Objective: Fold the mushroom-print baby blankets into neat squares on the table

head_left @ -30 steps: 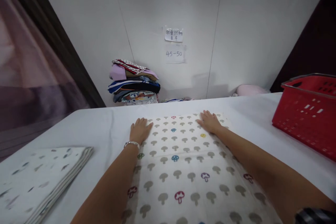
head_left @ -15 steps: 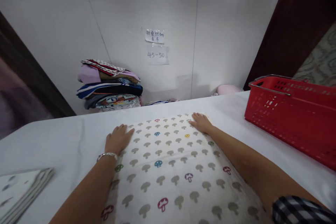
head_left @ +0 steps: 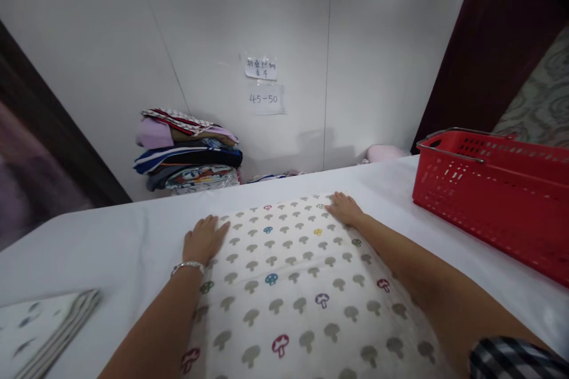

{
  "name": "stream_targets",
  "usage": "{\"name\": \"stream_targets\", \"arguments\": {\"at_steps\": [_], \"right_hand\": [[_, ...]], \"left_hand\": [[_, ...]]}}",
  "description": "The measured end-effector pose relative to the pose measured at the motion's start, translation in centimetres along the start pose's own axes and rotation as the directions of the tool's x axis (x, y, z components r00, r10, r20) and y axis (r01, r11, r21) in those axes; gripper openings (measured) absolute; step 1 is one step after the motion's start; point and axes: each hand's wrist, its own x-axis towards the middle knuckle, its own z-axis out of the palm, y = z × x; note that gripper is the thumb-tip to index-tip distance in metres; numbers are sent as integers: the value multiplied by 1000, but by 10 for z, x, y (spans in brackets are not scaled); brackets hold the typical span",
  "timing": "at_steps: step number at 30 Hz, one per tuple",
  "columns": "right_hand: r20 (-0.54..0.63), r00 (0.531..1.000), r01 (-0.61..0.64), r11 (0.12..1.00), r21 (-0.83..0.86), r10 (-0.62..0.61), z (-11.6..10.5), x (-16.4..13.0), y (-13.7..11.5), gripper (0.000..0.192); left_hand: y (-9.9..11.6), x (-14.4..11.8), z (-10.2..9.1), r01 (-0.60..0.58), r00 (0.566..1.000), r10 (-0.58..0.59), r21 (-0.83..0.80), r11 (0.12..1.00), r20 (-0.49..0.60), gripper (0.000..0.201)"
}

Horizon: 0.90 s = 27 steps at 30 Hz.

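A cream cloth with a mushroom print [head_left: 288, 284] lies flat on the white table [head_left: 111, 243] in front of me. My left hand [head_left: 203, 239], with a silver bracelet at the wrist, rests palm down on the cloth's far left corner. My right hand [head_left: 344, 209] lies flat on the far right corner. Both hands have their fingers spread and hold nothing.
A red plastic basket [head_left: 493, 189] stands on the table at the right. A folded patterned cloth [head_left: 40, 325] lies at the near left edge. A pile of folded clothes [head_left: 189, 151] sits behind the table by the white wall, under two paper labels [head_left: 262, 83].
The view swung to the right, so the basket shows more and the folded cloth slid toward the left edge. Both hands stayed flat on the cloth's far corners.
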Motion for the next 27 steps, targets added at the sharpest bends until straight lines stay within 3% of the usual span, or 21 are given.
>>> {"name": "stream_targets", "arguments": {"at_steps": [5, 8, 13, 17, 22, 27], "right_hand": [[-55, 997, 45, 997, -61, -49, 6, -47, 12, 65], [-23, 1000, 14, 998, -53, -15, 1, -78, 23, 64], [-55, 992, 111, 993, -40, -113, 0, -139, 34, 65], [26, 990, 137, 991, 2, -137, 6, -174, 45, 66], [-2, 993, 122, 992, -13, -122, -2, -196, 41, 60], [-1, 982, 186, 976, 110, -187, -4, -227, 48, 55]], "left_hand": [[7, -6, -9, 4, 987, 2, 38, 999, -162, 48], [17, -27, -23, -33, 985, 37, 27, 999, -167, 44], [15, -117, -36, -264, 964, 264, 17, 964, -39, 45], [-6, -194, -34, -278, 958, 280, -49, 959, 67, 50], [-22, -236, -39, -169, 983, 175, -116, 979, 48, 44], [-29, -271, -33, -264, 964, 257, -239, 934, -63, 44]]}}
